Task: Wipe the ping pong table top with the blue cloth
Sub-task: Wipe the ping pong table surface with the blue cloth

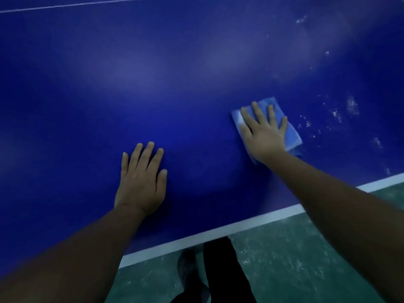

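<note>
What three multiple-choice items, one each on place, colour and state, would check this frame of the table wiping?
1. Where do the white specks lie relative to the blue cloth?
A. To its right
B. To its left
C. Under the left hand

2. What colour is the stripe along the table's near edge?
A. Yellow
B. White
C. Red

3. How is the right hand placed?
A. Curled in a fist above the table
B. Pinching a cloth corner in the air
C. Flat on the cloth, fingers spread

Key:
1 A: the white specks scatter right of the blue cloth.
2 B: the stripe on the table is white.
3 C: the right hand presses flat on the cloth, while the left hand rests on bare table.
</note>
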Demonstrator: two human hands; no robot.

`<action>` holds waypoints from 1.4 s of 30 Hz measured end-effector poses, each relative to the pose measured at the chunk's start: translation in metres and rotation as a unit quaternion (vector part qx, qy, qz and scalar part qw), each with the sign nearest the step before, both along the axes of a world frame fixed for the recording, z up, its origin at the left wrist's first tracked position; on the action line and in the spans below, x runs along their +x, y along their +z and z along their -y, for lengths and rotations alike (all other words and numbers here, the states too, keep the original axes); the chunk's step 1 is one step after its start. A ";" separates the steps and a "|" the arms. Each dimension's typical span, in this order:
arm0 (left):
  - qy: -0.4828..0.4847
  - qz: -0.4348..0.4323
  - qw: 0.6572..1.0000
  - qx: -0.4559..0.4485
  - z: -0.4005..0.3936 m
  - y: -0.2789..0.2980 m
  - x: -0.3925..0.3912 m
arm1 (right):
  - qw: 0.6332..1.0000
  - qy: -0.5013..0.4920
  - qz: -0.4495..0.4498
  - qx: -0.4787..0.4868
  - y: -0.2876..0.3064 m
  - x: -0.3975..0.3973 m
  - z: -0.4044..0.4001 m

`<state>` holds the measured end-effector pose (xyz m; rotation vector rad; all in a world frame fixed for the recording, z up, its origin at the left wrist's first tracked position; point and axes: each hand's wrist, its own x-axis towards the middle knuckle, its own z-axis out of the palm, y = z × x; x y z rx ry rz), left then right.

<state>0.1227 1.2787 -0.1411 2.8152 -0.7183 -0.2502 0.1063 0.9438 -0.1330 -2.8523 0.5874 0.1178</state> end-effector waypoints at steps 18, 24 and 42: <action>0.001 0.000 1.000 0.016 0.002 0.002 -0.002 | 0.970 -0.238 -0.050 -0.020 0.007 -0.087 -0.020; -0.002 0.023 0.999 0.038 0.005 0.004 -0.004 | 0.984 0.152 -0.068 -0.066 -0.005 -0.139 -0.037; 0.072 -0.016 0.997 0.015 0.153 0.004 -0.110 | 0.984 -0.166 -0.070 -0.012 0.003 -0.178 0.148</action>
